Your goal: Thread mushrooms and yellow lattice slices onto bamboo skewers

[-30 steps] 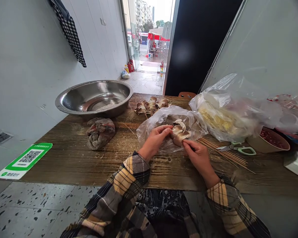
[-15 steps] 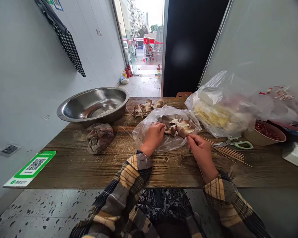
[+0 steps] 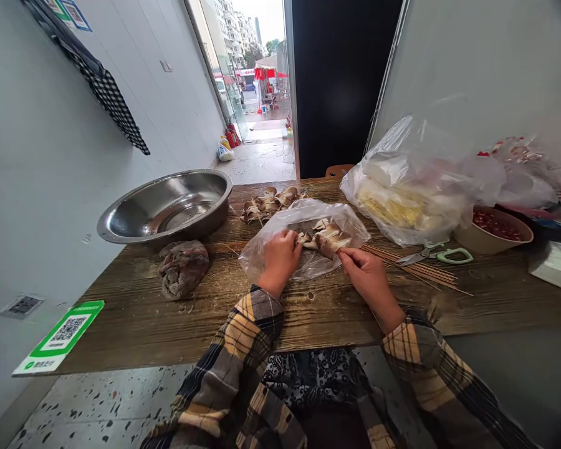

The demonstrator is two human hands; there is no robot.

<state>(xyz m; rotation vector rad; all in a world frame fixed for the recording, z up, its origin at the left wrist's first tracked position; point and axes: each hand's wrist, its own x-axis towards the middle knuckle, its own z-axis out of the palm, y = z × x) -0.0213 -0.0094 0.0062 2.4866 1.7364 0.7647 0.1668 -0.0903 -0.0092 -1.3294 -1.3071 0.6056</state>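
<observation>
My left hand [image 3: 278, 257] is closed, pinching a small mushroom piece [image 3: 303, 238] over a clear plastic bag [image 3: 303, 224] on the wooden table [image 3: 215, 312]. My right hand [image 3: 365, 274] is closed around the end of a thin skewer carrying brown mushroom pieces [image 3: 330, 240]. The skewer's stick is mostly hidden by my fingers. Both hands sit close together above the bag. A heap of filled mushroom skewers [image 3: 268, 202] lies just beyond the bag.
A steel basin [image 3: 166, 206] stands at the back left with a grey rag [image 3: 182, 267] in front of it. Bare bamboo skewers [image 3: 416, 271] and green-handled scissors [image 3: 437, 254] lie right. A big bag of pale food [image 3: 411, 199] and a bowl of red stuff [image 3: 495, 227] sit behind them.
My view has swung right and down a little. My left hand let go of the skewered mushrooms and now pinches a loose piece; my right hand keeps the skewer, shifted slightly left.
</observation>
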